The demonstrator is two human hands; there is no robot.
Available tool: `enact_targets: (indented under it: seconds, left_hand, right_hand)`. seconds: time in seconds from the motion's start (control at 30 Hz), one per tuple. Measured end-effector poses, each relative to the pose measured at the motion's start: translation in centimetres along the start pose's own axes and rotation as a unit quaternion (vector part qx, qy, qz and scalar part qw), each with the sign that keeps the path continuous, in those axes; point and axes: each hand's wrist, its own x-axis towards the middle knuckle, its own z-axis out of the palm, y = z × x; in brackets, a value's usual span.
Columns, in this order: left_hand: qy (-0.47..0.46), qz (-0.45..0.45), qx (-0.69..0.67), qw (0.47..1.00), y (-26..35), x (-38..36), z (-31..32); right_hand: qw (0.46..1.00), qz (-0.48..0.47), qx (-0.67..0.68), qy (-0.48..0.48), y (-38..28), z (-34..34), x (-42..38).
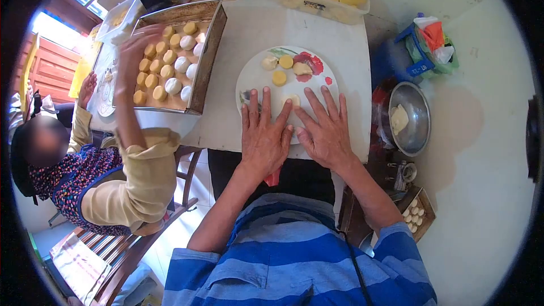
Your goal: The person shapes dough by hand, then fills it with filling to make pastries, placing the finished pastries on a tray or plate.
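Note:
A white round plate (pixel 253 77) with a floral print lies on the table in front of me. Both hands rest palm down over its near half, fingers spread. My left hand (pixel 264 133) and my right hand (pixel 328 128) meet around a pale piece of dough (pixel 292 100), their index fingers at its edge. Part of that dough is hidden by the fingers. Farther up the plate sit two round yellow pieces (pixel 279 78) and two paler dough lumps (pixel 302 68). Neither hand grips anything.
A tray (pixel 211 39) of yellow and white rounds stands left; a co-worker's hand (pixel 139 42) reaches over it. A plastic tub (pixel 317 8) of yellow dough is at the back. Right are a blue bin (pixel 405 51), a metal bowl (pixel 419 130) with dough and a box (pixel 428 215) of white balls.

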Motion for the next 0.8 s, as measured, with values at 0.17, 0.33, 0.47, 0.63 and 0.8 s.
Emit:
enact_targets:
  seconds: [0.17,0.33,0.47,0.63,0.8]
  left_hand:
    - [0.019,-0.004,0.025,1.0,0.1,0.5,-0.2]
    - [0.034,-0.006,0.028,0.999,0.1,0.7,-0.5]
    - [0.046,0.022,0.025,0.998,-0.9,1.5,-0.1]
    - [0.038,0.022,0.039,0.998,-1.3,1.9,-0.5]
    - [0.023,0.062,0.046,0.997,-1.7,2.5,-0.6]
  right_hand:
    - [1.0,0.005,-0.006,-0.012,0.9,-0.2,0.3]
    - [1.0,-0.003,-0.015,-0.003,1.8,-0.1,0.4]
    - [1.0,-0.008,-0.016,-0.007,2.0,-0.1,0.9]
    - [0.999,0.007,-0.024,-0.031,2.7,0.0,1.3]
    - [0.999,-0.012,-0.002,-0.03,2.8,-0.5,1.8]
